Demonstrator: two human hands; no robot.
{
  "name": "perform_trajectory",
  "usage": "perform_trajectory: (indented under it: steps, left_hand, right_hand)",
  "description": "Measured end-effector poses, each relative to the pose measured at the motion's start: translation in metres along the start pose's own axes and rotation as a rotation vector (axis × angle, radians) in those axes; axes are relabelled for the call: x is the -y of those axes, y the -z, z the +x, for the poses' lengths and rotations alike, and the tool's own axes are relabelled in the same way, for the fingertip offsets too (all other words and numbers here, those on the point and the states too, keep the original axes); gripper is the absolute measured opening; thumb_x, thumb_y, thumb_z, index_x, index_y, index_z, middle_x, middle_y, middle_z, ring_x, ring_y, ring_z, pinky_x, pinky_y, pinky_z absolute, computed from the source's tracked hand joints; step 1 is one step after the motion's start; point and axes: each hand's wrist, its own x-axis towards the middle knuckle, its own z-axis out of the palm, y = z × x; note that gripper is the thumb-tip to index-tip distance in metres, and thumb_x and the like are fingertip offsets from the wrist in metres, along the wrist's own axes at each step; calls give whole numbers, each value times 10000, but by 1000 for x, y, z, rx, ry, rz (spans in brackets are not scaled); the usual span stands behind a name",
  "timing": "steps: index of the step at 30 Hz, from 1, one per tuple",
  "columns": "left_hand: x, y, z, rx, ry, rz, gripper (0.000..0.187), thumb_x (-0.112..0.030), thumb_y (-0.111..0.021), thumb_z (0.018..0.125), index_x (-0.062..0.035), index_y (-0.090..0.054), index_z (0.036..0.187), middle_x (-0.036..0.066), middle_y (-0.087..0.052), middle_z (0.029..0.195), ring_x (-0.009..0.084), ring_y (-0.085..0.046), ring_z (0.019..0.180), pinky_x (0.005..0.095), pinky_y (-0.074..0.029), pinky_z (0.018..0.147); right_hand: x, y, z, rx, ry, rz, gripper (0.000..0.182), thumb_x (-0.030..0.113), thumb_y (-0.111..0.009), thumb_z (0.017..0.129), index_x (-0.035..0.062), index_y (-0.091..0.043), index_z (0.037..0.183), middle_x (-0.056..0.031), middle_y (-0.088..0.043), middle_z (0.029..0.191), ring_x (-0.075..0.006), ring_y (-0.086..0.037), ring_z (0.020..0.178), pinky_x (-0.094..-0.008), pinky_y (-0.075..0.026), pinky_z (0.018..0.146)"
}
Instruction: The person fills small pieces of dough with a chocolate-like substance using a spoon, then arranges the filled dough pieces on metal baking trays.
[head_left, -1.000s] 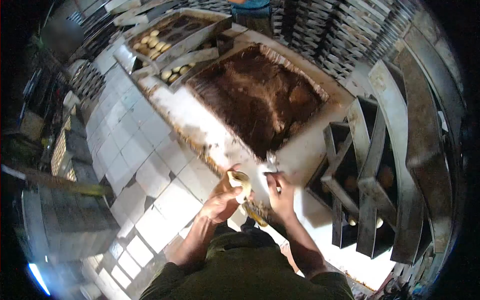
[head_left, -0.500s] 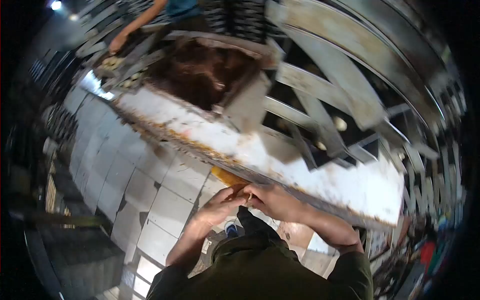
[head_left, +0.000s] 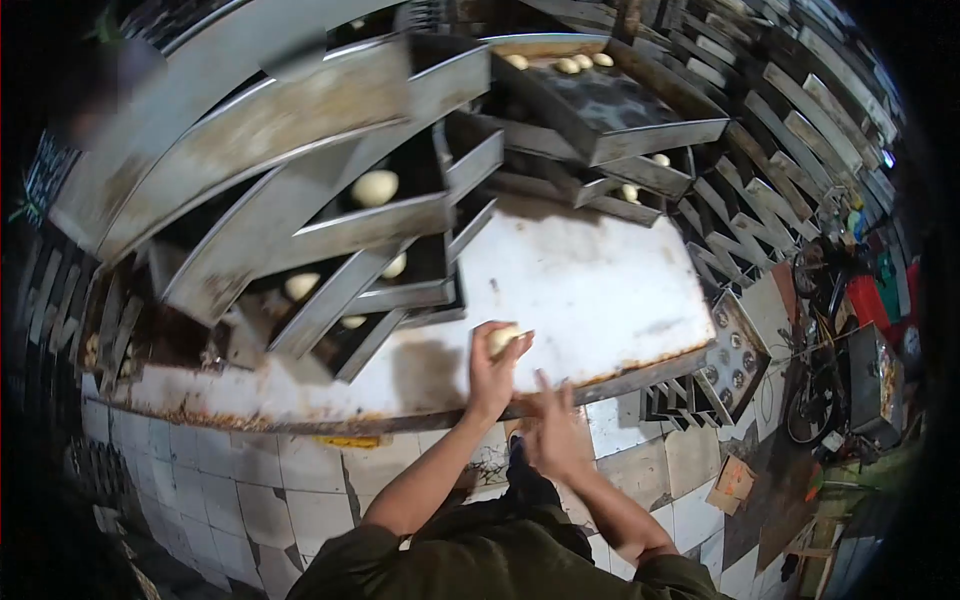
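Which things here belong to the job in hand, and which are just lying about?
Job, by its look:
pale dough ball, in the left hand
metal trays holding similar balls
white tabletop

Apparently lying about:
cardboard box
black-tyred wheel

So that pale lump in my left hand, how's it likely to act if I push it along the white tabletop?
The pale lump looks rounded where it shows, so it may roll a little. Your left hand alone holds it, so it's probably fairly light. Its doughy look hints it could be soft and dent under pressure.
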Motion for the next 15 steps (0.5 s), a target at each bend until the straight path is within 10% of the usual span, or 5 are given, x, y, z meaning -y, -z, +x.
perform_trajectory:
  steps: [5, 9, 10, 12, 15]
  left_hand:
    - [80, -16, 43, 438, -357, 1424, 497, -331, -623, 786, -189, -475, 1238, 86, -301, 1390, 309, -190, 1325, 623, -12, 1017]
    - [5, 1, 16, 54, -388, 995, 526, -105, -667, 748, -53, -469, 1232, 133, -445, 1277, 317, -395, 1199, 478, -257, 1005]
    - [-23, 12, 6, -31, -356, 867, 504, -63, -662, 742, -15, -480, 1210, 148, -481, 1237, 315, -448, 1151, 430, -323, 980]
    - [-76, 41, -21, -159, -486, 1082, 409, -49, -620, 763, 9, -511, 1153, 168, -507, 1193, 290, -501, 1072, 369, -383, 934]
    - [-158, 81, -51, -342, -811, 1254, 282, -145, -520, 846, -6, -504, 1090, 157, -513, 1099, 287, -503, 1016, 399, -373, 929]
  right_hand:
    - [-161, -4, 90, -443, -237, 205, 229, 128, -460, 884, -35, -540, 1023, -231, -540, 1011, -364, -494, 969, -400, -395, 840]
    - [-132, -40, 130, -125, 105, 318, 203, 157, -458, 864, -14, -560, 901, -216, -576, 884, -386, -527, 846, -408, -414, 795]
    - [-119, -36, 122, 343, 1, 98, 160, 137, -498, 823, 9, -556, 897, -186, -565, 945, -370, -510, 903, -408, -408, 813]
    - [-136, -25, 83, 105, 531, -52, 220, 110, -590, 729, 83, -574, 947, -106, -547, 1051, -298, -502, 947, -410, -414, 819]
    - [-179, -7, 115, -15, 431, -166, 124, 85, -602, 697, 113, -596, 818, -67, -590, 865, -272, -514, 826, -406, -396, 673]
